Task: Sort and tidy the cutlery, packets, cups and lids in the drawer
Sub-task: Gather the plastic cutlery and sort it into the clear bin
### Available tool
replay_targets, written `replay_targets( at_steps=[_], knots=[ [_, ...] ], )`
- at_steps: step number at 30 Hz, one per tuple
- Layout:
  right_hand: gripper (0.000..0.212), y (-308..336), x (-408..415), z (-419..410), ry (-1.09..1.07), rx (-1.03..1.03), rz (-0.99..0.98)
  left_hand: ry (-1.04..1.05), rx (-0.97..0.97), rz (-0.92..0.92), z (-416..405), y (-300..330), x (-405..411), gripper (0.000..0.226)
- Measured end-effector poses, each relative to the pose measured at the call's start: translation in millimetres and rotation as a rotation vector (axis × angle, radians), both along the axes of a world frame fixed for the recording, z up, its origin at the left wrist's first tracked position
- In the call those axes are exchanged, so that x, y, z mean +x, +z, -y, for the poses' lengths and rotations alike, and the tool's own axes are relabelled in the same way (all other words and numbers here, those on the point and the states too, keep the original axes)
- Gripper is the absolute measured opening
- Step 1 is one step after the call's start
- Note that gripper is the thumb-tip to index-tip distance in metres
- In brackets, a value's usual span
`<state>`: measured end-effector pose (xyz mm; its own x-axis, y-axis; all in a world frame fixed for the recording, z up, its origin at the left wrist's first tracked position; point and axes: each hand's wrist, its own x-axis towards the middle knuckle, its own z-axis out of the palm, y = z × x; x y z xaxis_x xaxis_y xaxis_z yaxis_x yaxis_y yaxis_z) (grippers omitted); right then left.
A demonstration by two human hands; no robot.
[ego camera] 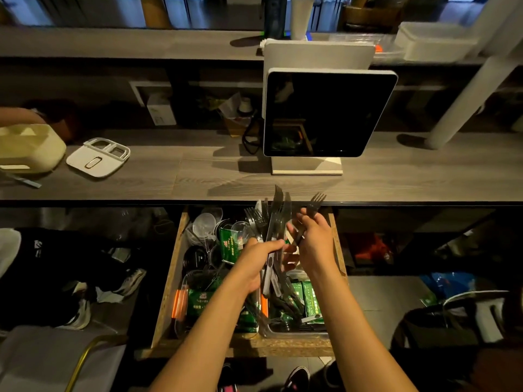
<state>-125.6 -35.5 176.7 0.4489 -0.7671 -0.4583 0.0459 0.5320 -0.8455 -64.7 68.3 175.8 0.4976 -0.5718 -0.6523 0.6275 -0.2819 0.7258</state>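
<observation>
Right now left hand [256,267] gripping bundle of black plastic cutlery [276,222] mid-handle, fingers curling round, tines fanning up over far end of drawer [169,281]. Right hand [317,236] pinching single fork [310,215] by handle, bringing alongside bundle. Cutlery probably light, stiff, bit slippery, brittle at tines; best holding low on handles, squaring ends. Green packets [310,299] lying near-right + centre, clear cups/lids [205,224] sitting far-left. Packet print too small to read; no brand legible.
</observation>
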Motion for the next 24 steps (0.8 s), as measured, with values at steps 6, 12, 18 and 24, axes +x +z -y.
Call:
replay_targets(
  at_steps=[6, 12, 18, 24],
  knots=[
    [0.022, 3, 2, 5, -0.009, -0.001, -0.05, -0.016, 0.009, 0.093, 1, -2, 7, 0.028],
    [0.026, 9, 4, -1, 0.218, -0.178, -0.155, -0.118, -0.085, -0.053, 3, 7, 12, 0.032],
    [0.04, 13, 6, -1, 0.26, -0.046, -0.025, -0.176, -0.165, -0.075, 5, 8, 15, 0.016],
    [0.071, 18, 14, 31, 0.19, -0.187, 0.068, -0.396, -0.2, -0.067, -3, 7, 21, 0.008]
  ],
)
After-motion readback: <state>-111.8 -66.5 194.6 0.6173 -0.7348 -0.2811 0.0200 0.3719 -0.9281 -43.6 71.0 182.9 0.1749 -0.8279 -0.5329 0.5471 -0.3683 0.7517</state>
